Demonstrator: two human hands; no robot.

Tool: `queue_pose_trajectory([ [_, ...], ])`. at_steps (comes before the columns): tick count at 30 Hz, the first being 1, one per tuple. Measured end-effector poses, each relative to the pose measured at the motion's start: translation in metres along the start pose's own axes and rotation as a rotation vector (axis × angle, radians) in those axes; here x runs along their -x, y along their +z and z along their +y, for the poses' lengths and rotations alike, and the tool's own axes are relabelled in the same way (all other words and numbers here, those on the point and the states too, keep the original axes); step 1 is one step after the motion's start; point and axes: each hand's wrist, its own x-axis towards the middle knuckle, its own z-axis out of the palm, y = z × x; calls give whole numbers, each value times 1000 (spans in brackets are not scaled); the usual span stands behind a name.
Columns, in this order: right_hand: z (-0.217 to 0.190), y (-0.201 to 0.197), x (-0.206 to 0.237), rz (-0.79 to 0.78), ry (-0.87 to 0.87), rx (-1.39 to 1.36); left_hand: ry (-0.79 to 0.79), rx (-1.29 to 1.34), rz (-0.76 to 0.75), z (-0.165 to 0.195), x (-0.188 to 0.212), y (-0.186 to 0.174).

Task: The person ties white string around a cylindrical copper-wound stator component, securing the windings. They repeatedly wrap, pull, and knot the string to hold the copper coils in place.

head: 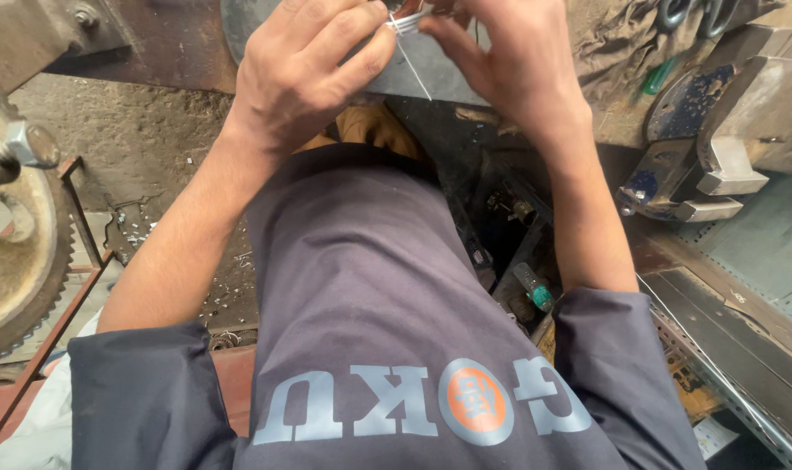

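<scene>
Both of my hands are raised at the top of the head view, pinching a small bright metal piece (406, 21) between their fingertips. My left hand (305, 74) grips it from the left with thumb and fingers closed. From the right, my right hand (509, 61) holds the same piece. A thin wire (416, 71) hangs down from it in front of a grey metal plate (431, 78). My dark grey shirt (370, 287) fills the lower middle of the view.
A large toothed gear wheel (13, 270) with a bolt (26, 144) stands at the left. A blue bench vise (701, 148) is at the right, above grey metal rails (735, 348). A green-handled tool (535, 289) lies below among scrap on the dirty floor.
</scene>
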Motion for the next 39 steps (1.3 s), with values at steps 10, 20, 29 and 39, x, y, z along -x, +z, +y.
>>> queue_pose_trajectory([
  [10, -1, -5, -5, 86, -364, 342, -23, 20, 20, 2, 1, 3],
  [20, 1, 11, 10, 216, -319, 723, -71, -32, 33, 9, -3, 6],
  [29, -38, 70, 27, 431, 315, -36, -267, 22, 144, 28, -9, 18],
  [39, -44, 30, 45, -42, 633, -918, -259, 78, 150, 25, -10, 13],
])
